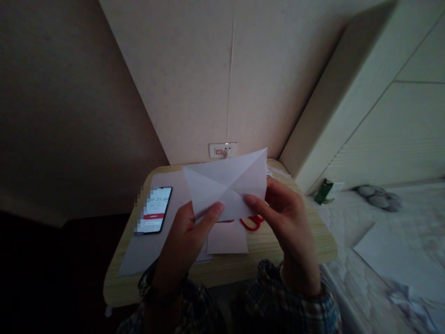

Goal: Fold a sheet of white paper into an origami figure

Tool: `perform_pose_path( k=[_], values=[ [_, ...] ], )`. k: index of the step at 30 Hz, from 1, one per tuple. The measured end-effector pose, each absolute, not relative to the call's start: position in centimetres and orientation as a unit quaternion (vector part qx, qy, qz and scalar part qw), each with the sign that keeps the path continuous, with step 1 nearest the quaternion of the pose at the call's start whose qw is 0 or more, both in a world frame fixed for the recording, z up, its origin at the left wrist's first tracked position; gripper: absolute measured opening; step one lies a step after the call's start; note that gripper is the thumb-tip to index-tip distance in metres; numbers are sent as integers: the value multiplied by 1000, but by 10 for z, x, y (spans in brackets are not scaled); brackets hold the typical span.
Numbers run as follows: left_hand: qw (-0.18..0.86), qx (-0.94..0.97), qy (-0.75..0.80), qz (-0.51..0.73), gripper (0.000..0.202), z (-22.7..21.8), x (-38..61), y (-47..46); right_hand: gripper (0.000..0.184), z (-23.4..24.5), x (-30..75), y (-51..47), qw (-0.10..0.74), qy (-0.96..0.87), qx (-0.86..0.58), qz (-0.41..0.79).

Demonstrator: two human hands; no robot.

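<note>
Paper, white, one sheet (227, 185): creased along both diagonals, the lines crossing near its middle. You hold it in the air above the small wooden table (278, 250), between your two hands, with its upper edge tipped away from you toward the wall.

Handling, by judgement: very light and thin. It looks limp where unsupported and a little stiffer along the creases. It should wrinkle or tear easily but not slip in dry fingers. Take it at the lower edge or on a crease line, thumb in front and fingers behind, with a light pinch. A hard squeeze would likely mark it.

Left hand (184, 241): rises from below left, wrist in a plaid cuff. Your thumb (210, 215) lies across the front of the sheet's lower edge and the fingers are hidden behind it. The hand is pinched on the paper.

Right hand (288, 222): comes up from the lower right, back of the hand toward you. One fingertip (255, 206) presses the front just below the crossing of the creases, and the rest curl round the right-hand edge. This hand is also closed on the paper.

Nearby, on the table:
- smartphone (156, 209), screen lit, at the left, lying on a larger sheet
- red-handled scissors (252, 222), partly hidden behind the held paper
- loose smaller sheets (227, 239), under your hands

Behind the table: wall socket (222, 150).
</note>
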State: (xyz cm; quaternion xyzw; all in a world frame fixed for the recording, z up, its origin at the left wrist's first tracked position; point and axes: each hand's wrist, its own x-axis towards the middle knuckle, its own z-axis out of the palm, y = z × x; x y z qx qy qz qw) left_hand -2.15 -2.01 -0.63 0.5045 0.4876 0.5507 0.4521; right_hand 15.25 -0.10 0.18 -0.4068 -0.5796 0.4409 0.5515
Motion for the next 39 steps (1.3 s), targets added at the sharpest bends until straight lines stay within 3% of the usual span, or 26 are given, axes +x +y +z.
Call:
perform_pose_path(
  k=[6, 17, 26, 28, 32, 39],
  values=[
    [498, 460, 461, 573, 23, -4, -15, -23, 9, 1, 149, 1, 596, -607, -394, 347],
    [428, 454, 463, 630, 12, 2, -9, -21, 18, 2, 145, 0, 696, -628, -314, 152],
    [389, 462, 486, 632, 20, 8, -2, -24, 6, 3, 145, -1, 636, -710, -303, -8],
    [384, 458, 480, 642, 21, 8, -2, -24, 2, 2, 146, -1, 606, -735, -304, -12],
    [381, 448, 464, 662, 19, 10, -1, -25, 14, 2, 148, -1, 560, -775, -291, 20],
    [383, 412, 473, 678, 21, 17, 3, -27, 37, 3, 146, 1, 538, -767, -296, 187]
  ],
)
